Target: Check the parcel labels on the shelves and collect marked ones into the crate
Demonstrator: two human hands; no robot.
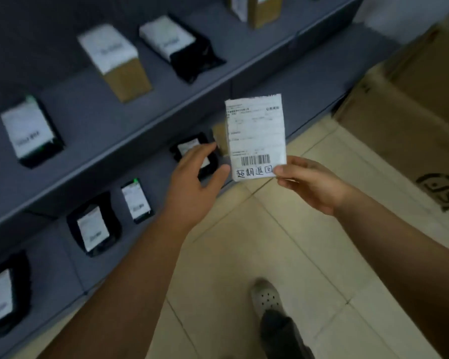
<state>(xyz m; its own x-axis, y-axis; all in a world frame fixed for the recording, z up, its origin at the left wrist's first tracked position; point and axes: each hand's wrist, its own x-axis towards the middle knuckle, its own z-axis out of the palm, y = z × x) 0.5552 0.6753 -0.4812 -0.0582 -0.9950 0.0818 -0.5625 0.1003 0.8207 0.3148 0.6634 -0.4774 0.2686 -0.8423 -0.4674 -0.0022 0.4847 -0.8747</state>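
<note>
Pinched at its lower right corner between thumb and fingers of the right hand (311, 185): a flat white labelled parcel (256, 137), held upright above the tiled floor (257, 242), long axis vertical, barcode and a handwritten mark facing the camera near the bottom edge. Beside its lower left corner, the left hand (195, 174), fingers loosely spread and gripping nothing, thumb tip just beside or perhaps touching the parcel edge; hard to say through the blur. Behind that hand, on the lower grey shelf (130, 244), a black parcel (192, 156), partly covered. To the right and beyond the held parcel, a large cardboard box (412, 120), cut off by the frame; possibly the crate, with the right hand nearer it. More labelled parcels on the shelves, their print smeared beyond reading.
</note>
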